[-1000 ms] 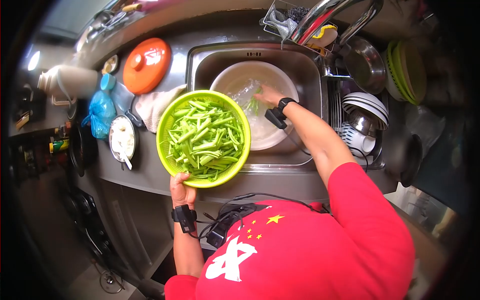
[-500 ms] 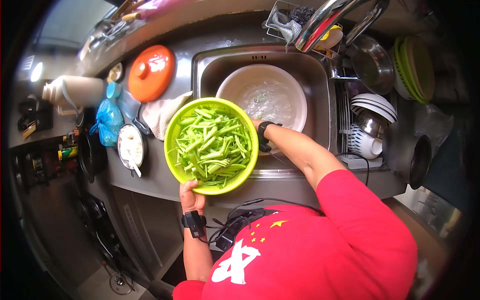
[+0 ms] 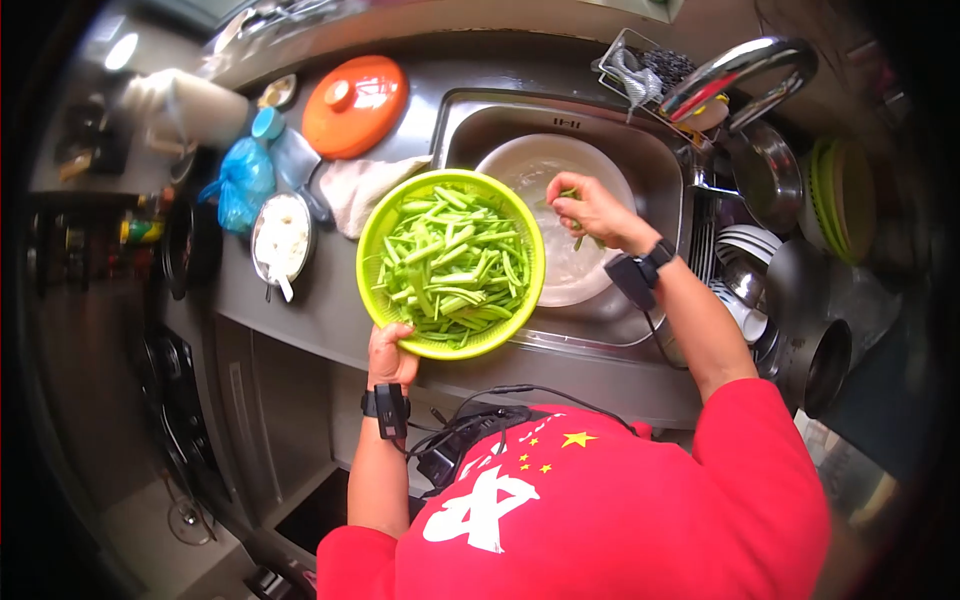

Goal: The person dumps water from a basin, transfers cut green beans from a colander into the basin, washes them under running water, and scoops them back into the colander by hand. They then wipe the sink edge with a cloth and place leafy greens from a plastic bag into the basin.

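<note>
My left hand (image 3: 391,357) grips the near rim of a lime-green colander (image 3: 367,262), its thumb over the edge. Cut green vegetable stalks (image 3: 455,260) fill the colander, which hangs over the counter and the sink's left edge. Over a pale basin (image 3: 610,265) in the sink, my right hand (image 3: 603,215) pinches a few green pieces (image 3: 570,193) that look like the same stalks. The basin holds water, partly hidden behind the colander and my right hand.
The steel sink (image 3: 455,125) has a faucet (image 3: 745,75) at its back right. Bowls (image 3: 745,243) and pans stand to the right. Left lie an orange lid (image 3: 352,108), a cloth (image 3: 365,190), a blue bag (image 3: 243,180) and a dish of white food (image 3: 282,238).
My right hand has come up from behind the colander and now shows above the basin with green pieces in its fingers. My left hand still holds the colander. The whole view has shifted.
</note>
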`<state>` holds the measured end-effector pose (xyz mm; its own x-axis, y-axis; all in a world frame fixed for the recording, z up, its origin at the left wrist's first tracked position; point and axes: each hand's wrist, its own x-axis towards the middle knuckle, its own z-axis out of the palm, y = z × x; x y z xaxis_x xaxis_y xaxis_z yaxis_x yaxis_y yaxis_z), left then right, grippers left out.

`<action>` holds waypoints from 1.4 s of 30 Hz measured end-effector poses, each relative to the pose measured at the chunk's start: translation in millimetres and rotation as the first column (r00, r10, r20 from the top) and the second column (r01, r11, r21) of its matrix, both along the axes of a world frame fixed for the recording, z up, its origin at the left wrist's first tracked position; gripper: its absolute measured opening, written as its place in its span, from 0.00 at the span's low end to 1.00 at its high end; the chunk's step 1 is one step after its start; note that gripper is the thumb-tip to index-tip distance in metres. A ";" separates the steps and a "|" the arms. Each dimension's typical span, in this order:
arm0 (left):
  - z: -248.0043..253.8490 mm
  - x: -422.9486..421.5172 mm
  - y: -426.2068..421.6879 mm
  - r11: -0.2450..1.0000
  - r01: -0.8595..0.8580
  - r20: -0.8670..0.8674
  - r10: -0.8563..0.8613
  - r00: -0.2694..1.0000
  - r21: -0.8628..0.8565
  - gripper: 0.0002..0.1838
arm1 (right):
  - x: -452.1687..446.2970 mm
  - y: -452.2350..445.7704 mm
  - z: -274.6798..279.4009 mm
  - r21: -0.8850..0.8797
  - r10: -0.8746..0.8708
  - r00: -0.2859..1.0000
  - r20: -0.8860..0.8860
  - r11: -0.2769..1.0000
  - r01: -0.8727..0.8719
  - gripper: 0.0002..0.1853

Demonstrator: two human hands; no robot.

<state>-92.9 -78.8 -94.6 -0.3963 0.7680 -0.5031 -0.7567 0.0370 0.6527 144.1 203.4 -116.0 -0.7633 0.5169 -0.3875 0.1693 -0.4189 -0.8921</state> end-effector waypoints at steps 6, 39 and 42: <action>-6.1 -2.3 -2.8 1.000 -0.012 0.001 0.012 1.000 0.029 0.35 | -41.1 -48.2 102.3 0.777 0.056 0.976 -0.211 0.615 0.132 0.06; -6.3 -6.1 -10.6 0.997 -0.007 -0.003 0.007 1.000 -0.073 0.36 | -17.3 17.3 -166.0 0.489 0.113 0.745 0.657 0.688 -0.536 0.18; -3.6 -4.9 -7.9 0.998 0.005 0.007 -0.004 1.000 -0.066 0.37 | -27.1 2.4 -180.9 0.551 0.044 0.844 0.534 0.739 -0.388 0.16</action>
